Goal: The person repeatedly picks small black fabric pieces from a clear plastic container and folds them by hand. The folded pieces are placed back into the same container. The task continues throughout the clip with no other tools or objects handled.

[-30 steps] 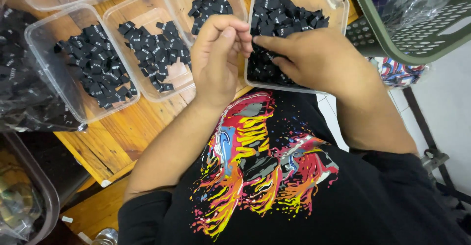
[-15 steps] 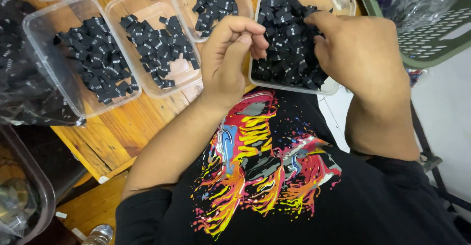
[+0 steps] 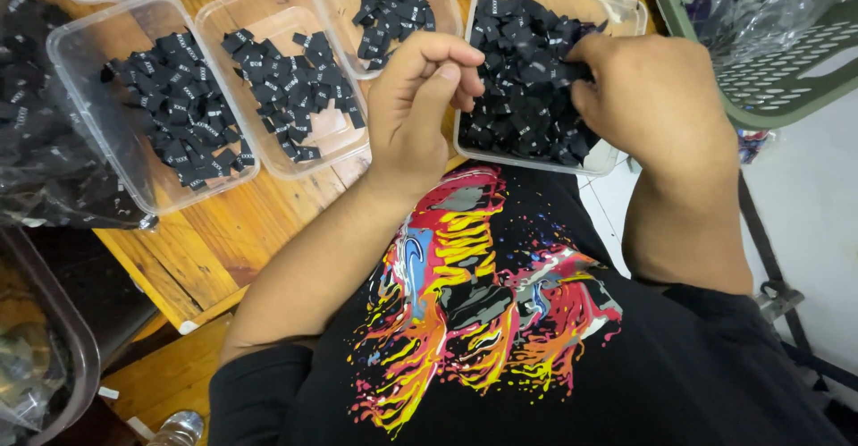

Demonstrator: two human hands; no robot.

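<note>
A clear plastic tray (image 3: 617, 155) heaped with small black fabric labels (image 3: 518, 79) hangs over the wooden table's edge in front of me. My right hand (image 3: 661, 97) rests on the tray's right side, with thumb and fingertips pinched on black labels at the top of the heap. My left hand (image 3: 420, 106) hovers just left of that tray. Its fingers are curled shut with the thumb pressed against them, and no label shows in it. Below both hands is my black shirt with a colourful print.
Several more clear trays of black labels (image 3: 67, 62) (image 3: 331, 155) stand on the wooden table (image 3: 223, 240) to the left. A plastic bag of labels (image 3: 36, 142) lies far left, a green perforated basket (image 3: 778, 71) at the upper right, and a clear bin (image 3: 54, 321) at the lower left.
The hands were joined over the tray; now they are apart. My right hand has moved right and dug into the label heap, while my left stays curled beside the tray.
</note>
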